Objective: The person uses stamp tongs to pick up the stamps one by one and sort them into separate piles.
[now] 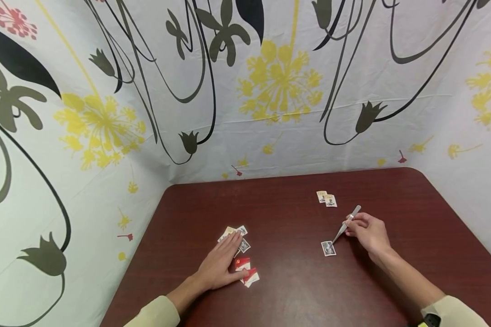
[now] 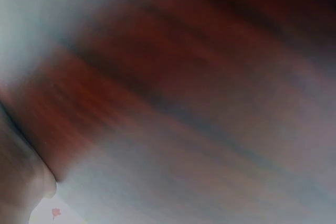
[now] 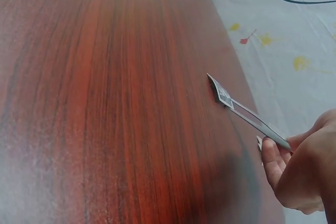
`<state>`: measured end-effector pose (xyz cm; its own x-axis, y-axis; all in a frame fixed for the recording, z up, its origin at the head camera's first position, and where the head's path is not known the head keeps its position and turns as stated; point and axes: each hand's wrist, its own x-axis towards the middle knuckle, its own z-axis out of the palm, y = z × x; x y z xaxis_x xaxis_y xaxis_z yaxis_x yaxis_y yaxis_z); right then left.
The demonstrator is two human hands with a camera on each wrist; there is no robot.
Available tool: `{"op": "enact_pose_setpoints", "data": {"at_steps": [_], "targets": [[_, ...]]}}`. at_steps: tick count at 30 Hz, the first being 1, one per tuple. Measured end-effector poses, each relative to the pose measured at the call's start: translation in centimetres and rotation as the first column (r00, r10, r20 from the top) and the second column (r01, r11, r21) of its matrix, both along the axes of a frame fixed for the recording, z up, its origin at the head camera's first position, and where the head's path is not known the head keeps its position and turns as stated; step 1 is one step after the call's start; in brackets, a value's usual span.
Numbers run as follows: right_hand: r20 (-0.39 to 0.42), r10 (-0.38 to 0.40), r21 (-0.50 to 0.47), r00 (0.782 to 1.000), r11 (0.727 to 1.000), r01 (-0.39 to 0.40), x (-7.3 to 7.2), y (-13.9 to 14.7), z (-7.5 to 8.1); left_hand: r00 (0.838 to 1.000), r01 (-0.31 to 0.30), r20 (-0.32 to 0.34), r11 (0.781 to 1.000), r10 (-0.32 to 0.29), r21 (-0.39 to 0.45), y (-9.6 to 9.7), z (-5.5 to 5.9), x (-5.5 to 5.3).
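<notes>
My right hand pinches metal tweezers between thumb and fingers. Their tips meet a small grey-and-white postage stamp, which looks tilted off the table in the right wrist view, with shadow beneath it. On the left, my left hand lies flat with extended fingers over a loose group of grey and cream stamps, partly hiding them. Its thumb touches red-and-white stamps nearer to me. The left wrist view is mostly blurred, with part of the hand at the lower left.
Two overlapping cream stamps lie farther back, beyond the tweezers. The dark red wooden table has rounded far corners. Flower-patterned white cloth hangs behind it and along its left side.
</notes>
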<state>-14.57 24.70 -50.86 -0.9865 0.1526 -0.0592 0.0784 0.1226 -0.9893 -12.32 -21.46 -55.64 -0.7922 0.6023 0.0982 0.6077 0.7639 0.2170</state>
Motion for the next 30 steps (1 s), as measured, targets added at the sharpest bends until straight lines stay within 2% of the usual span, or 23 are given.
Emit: {"op": "enact_pose_setpoints", "data": {"at_steps": [15,22,25,30], "targets": [[-0.060,-0.069,0.040,0.996,0.997,0.071,0.5,0.6,0.5,1.000,-0.002,0.006,1.000,0.002,0.003,0.0,0.1,0.0],[-0.115,-0.135,0.122,0.984,0.981,0.148,0.4,0.3,1.6,1.000,-0.004,-0.003,1.000,0.004,0.007,0.0,0.1,0.0],[-0.143,-0.128,0.141,0.981,0.979,0.149,0.4,-0.5,2.2,1.000,-0.006,-0.006,1.000,0.006,0.008,0.0,0.1,0.0],[-0.157,-0.087,0.084,0.984,0.991,0.101,0.5,-2.9,2.9,1.000,-0.010,0.001,1.000,0.010,0.006,0.0,0.1,0.0]]}}
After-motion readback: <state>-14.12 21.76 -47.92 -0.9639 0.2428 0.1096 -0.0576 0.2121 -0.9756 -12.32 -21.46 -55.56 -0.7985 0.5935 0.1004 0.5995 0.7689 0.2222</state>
